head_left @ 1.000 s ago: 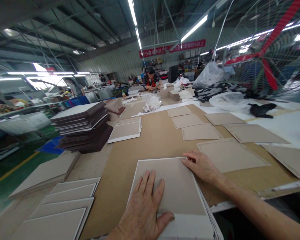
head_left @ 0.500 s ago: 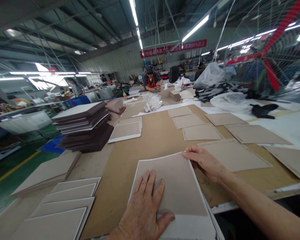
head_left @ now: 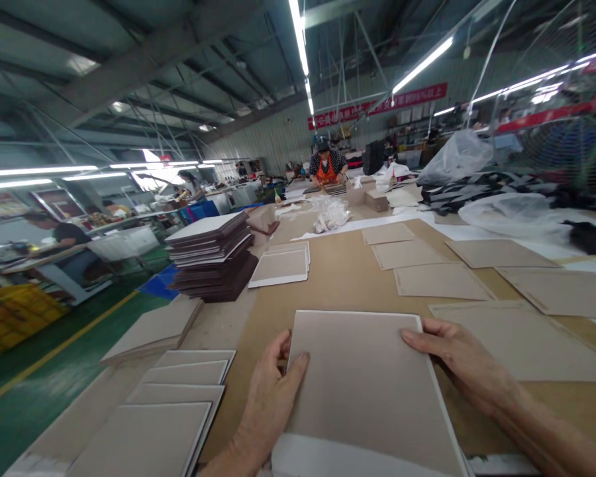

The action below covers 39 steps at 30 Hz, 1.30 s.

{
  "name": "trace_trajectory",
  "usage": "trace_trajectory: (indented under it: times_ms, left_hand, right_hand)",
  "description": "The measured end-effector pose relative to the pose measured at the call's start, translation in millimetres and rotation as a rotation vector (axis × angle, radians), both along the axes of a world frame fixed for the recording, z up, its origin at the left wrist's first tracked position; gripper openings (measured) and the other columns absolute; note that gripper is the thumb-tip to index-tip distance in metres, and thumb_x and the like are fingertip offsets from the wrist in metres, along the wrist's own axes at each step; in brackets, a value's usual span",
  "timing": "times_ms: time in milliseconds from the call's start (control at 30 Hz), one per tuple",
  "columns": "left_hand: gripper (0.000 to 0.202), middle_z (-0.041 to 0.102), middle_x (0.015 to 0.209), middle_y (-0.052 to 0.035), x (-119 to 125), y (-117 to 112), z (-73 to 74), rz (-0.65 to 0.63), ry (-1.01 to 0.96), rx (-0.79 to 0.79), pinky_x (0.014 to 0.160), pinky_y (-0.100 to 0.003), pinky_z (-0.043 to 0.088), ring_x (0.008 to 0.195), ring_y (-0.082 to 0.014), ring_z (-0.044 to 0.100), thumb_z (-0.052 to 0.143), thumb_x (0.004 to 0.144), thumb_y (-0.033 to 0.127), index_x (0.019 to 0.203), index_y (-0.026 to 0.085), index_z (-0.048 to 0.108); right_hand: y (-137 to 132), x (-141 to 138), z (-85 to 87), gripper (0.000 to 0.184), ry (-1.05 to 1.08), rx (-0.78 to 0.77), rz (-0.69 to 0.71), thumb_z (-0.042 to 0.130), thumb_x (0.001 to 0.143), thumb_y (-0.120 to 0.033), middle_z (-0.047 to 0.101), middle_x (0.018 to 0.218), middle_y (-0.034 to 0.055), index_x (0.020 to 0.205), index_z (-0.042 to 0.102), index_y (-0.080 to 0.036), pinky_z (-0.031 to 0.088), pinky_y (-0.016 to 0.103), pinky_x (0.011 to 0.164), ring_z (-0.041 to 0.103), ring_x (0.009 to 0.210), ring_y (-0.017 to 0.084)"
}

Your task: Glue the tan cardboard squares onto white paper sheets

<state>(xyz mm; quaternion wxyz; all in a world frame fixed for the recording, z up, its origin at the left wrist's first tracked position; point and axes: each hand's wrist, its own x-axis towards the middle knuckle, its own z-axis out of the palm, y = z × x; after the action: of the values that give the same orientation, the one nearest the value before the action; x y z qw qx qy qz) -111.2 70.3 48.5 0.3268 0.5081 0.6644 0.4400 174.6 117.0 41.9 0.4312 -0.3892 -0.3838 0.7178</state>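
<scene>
A beige board panel [head_left: 357, 371] with thin white edges and a white strip along its near end lies in front of me, between my hands. My left hand [head_left: 275, 391] grips its left edge, thumb on top and fingers at the side. On the far right corner, my right hand [head_left: 451, 351] pinches the panel with the thumb on top and the fingers under or behind the edge. Whether more panels lie beneath is mostly hidden. To the left, several similar white-edged panels [head_left: 149, 424] overlap in a fanned row.
Flat beige sheets [head_left: 442, 281] are spread on the right of the brown work surface [head_left: 332, 265]. A tall stack of dark-edged boards [head_left: 211, 258] stands at the left, behind a lower board pile [head_left: 153, 328]. Clear plastic [head_left: 330, 213] lies farther back, where a co-worker [head_left: 328, 165] bends over the table.
My left hand has gone from lying flat on the panel to gripping its left edge. My right hand still holds the far right corner, and the panel sits straighter. The view has swung left.
</scene>
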Motion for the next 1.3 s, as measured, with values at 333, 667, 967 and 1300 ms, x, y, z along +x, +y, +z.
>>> trace_trajectory:
  times_ms: [333,667,967,1300]
  left_hand:
    - [0.034,0.076,0.082,-0.0125,-22,4,16.2,-0.113,-0.827,-0.133,0.065,-0.035,0.055,0.065,-0.0224,0.069,0.079,0.071,0.036,0.092,0.012,0.069]
    - [0.041,0.076,0.079,-0.0121,-36,15,2.9,-0.013,-0.816,-0.056,0.064,-0.036,0.054,0.064,-0.0234,0.069,0.078,0.071,0.042,0.095,0.011,0.069]
    - [0.036,0.073,0.086,-0.0067,-75,84,-5.0,-0.048,-0.485,-0.091,0.068,-0.032,0.054,0.072,-0.0197,0.068,0.074,0.068,0.026,0.100,0.013,0.064]
    - [0.031,0.064,0.112,-0.0070,-180,258,-10.8,0.310,0.166,-0.108,0.083,-0.041,0.055,0.097,-0.0214,0.064,0.062,0.090,0.036,0.113,0.015,0.061]
  right_hand:
    - [18,-28,24.0,0.050,0.052,-0.057,0.067,0.085,0.070,-0.042,0.073,0.100,0.0137,0.113,0.072,-0.020,0.059,0.046,0.069,0.070,0.080,0.036]
    - [33,-53,13.6,0.058,0.062,-0.197,0.218,0.087,0.065,-0.043,0.071,0.105,0.0160,0.114,0.070,-0.018,0.058,0.051,0.074,0.069,0.088,0.041]
    - [125,-97,17.3,0.039,-0.272,0.081,0.196,0.079,0.072,-0.042,0.073,0.093,0.0138,0.097,0.069,-0.014,0.057,0.039,0.068,0.070,0.078,0.029]
    - [283,-225,-11.5,0.024,-0.731,0.370,0.051,0.062,0.097,-0.032,0.063,0.105,0.0063,0.111,0.062,-0.014,0.057,0.035,0.074,0.064,0.086,0.019]
